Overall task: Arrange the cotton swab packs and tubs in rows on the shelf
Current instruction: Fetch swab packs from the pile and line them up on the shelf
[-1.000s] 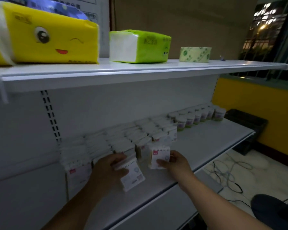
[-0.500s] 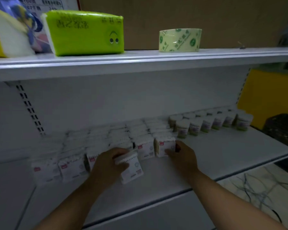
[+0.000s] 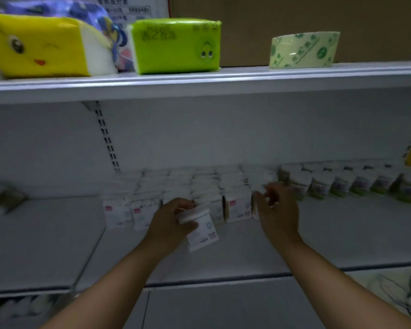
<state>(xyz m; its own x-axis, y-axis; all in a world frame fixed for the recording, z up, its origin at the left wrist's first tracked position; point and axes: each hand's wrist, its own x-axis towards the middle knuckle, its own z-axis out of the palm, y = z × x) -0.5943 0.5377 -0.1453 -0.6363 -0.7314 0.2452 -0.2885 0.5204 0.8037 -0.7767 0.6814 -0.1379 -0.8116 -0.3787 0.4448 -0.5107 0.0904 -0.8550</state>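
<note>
White cotton swab packs (image 3: 237, 206) stand in rows at the back of the lower white shelf (image 3: 342, 236). To their right runs a row of round swab tubs (image 3: 363, 185) with green and purple labels. My left hand (image 3: 170, 222) grips one loose swab pack (image 3: 201, 230), tilted, just in front of the rows. My right hand (image 3: 279, 207) is at the right end of the pack rows, fingers curled at the edge of a pack (image 3: 255, 205); blur hides whether it grips it.
The upper shelf (image 3: 223, 79) carries a yellow tissue pack (image 3: 40, 47), a green tissue pack (image 3: 176, 45) and a roll of tape (image 3: 304, 49). A blurred small object (image 3: 5, 200) lies at the far left of the lower shelf. Cables (image 3: 403, 295) lie on the floor at the right.
The camera view swung left and closer. My right hand lifted from the front pack toward the right end of the rows. My left hand kept its pack.
</note>
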